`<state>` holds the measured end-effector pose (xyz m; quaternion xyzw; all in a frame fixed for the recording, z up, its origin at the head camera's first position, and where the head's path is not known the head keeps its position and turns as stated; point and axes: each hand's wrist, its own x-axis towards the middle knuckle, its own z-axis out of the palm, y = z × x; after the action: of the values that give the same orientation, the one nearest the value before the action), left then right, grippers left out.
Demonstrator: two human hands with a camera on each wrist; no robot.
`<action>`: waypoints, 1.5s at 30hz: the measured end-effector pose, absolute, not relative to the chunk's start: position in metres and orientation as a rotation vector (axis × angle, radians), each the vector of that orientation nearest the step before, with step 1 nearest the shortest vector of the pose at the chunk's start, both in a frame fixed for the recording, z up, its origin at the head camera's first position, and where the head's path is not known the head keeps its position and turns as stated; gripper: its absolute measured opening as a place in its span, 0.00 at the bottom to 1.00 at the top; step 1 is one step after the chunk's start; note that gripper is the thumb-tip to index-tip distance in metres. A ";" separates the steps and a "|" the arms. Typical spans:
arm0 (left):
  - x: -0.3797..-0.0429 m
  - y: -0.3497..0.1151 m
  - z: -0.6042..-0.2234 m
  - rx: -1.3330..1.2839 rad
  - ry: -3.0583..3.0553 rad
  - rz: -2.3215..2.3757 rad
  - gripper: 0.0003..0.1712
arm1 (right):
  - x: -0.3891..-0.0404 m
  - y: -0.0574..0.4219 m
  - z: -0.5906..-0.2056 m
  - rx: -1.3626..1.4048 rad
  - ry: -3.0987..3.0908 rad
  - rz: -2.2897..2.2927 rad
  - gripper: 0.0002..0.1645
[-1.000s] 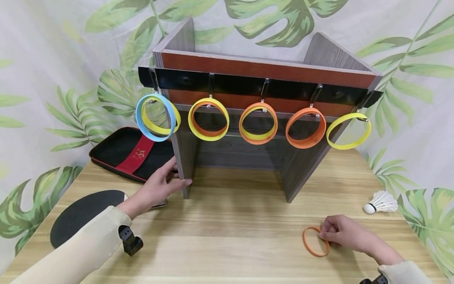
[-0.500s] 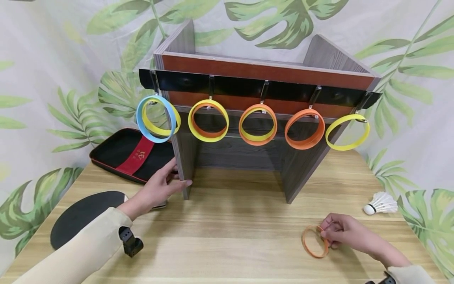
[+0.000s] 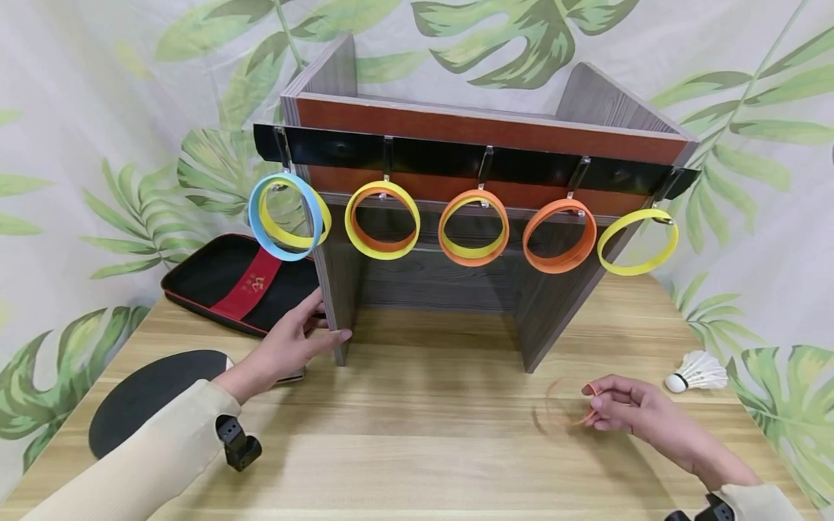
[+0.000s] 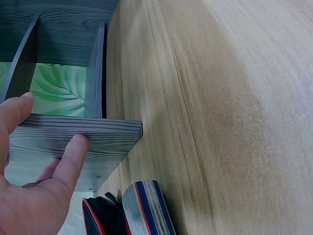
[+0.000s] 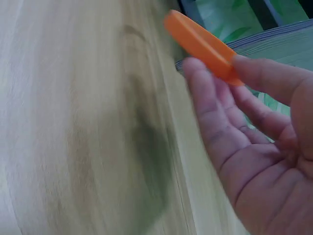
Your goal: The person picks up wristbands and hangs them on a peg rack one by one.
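Observation:
My right hand (image 3: 641, 416) pinches an orange silicone wristband (image 5: 203, 44) between thumb and fingers, above the table's right side; the band is motion-blurred in the head view. My left hand (image 3: 293, 351) grips the left side panel (image 4: 105, 128) of a grey wooden shelf low down, thumb on one side and fingers on the other. Across the shelf's red-brown front runs a black rail (image 3: 436, 154) with several hooks. From left to right hang a blue wristband (image 3: 255, 225) with a yellow one, a yellow-orange pair (image 3: 350, 230), an orange-yellow pair (image 3: 445, 235), orange (image 3: 529, 242) and a yellow wristband (image 3: 635, 270).
An open black case (image 3: 189, 286) with a red strap lies at the back left of the wooden table (image 3: 404, 449). In front of it is a black table tennis bat (image 3: 153, 405), partly behind the left forearm. A shuttlecock (image 3: 700, 371) lies at the right edge.
My right hand has lifted the orange wristband up off the tabletop, and the band has turned in the fingers. My left hand stays on the shelf panel.

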<state>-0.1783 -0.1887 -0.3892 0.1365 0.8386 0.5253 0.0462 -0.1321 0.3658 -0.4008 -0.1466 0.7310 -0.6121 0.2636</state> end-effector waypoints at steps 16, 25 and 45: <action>-0.179 -0.187 -0.394 0.433 2.578 1.584 0.48 | -0.140 0.379 -0.347 -0.611 1.500 -2.433 0.29; -0.179 -0.186 -0.393 0.439 2.580 1.594 0.47 | -0.141 0.383 -0.295 -0.636 1.464 -2.661 0.26; -0.178 -0.188 -0.390 0.413 2.577 1.590 0.48 | -0.144 0.352 -0.234 -0.999 1.521 -2.693 0.22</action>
<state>-0.1780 -0.1878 -0.3899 0.1350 0.8425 0.5199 0.0425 -0.1439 0.3522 -0.2339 -0.3069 0.4673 -0.8273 -0.0543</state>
